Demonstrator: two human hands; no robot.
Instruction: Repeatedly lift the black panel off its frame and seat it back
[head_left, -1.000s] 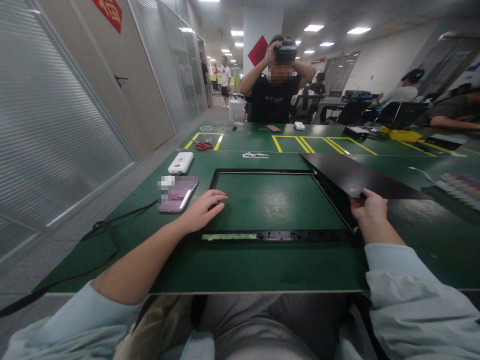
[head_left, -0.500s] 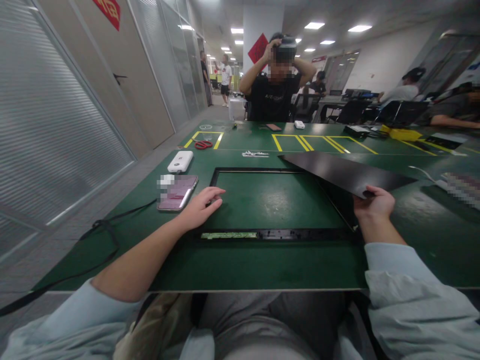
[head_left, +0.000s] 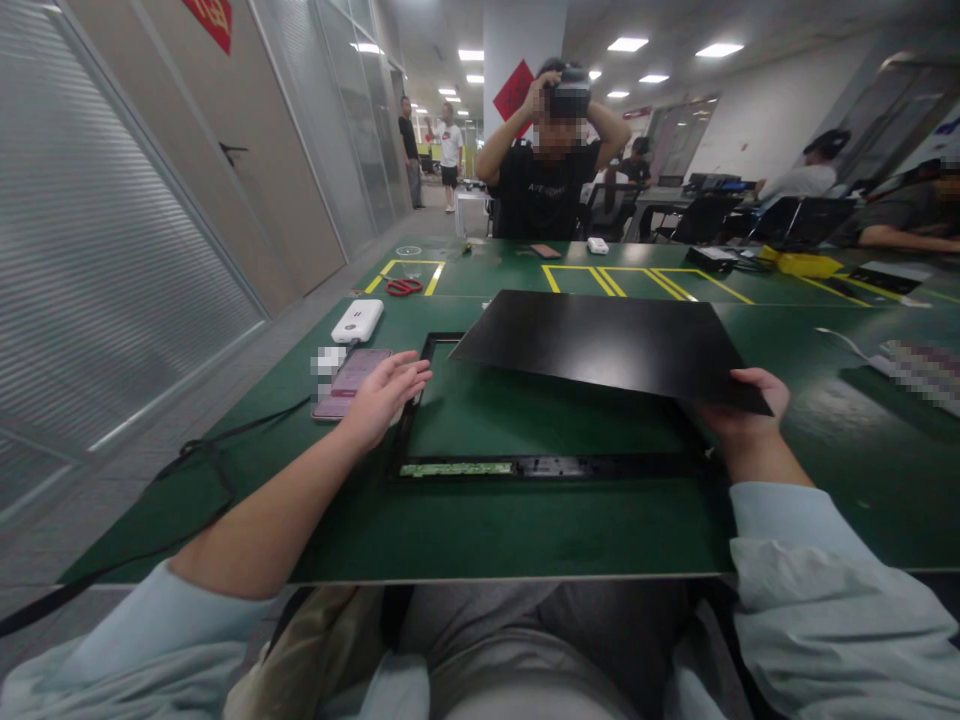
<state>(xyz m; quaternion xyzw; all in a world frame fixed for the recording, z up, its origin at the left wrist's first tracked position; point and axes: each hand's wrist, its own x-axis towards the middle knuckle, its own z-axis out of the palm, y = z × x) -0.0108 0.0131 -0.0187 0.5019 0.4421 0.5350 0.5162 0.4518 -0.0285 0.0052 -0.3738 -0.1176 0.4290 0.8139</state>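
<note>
One right hand point(head_left: 752, 415) gripping one dark panel point(head_left: 607, 340), one black frame point(head_left: 600, 467) beneath, one left hand point(head_left: 384, 398) loosely unfurled

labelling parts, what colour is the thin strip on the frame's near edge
The strip is green, set in the black frame; best seen in the head view.

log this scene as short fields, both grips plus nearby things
left grip: open, beside the left of the black frame
right grip: holding black panel by its right edge
black panel: tilted, raised over the frame
black frame: lying on green table, green strip in near side
left of frame: phone, white device
farther back: red scissors
</note>
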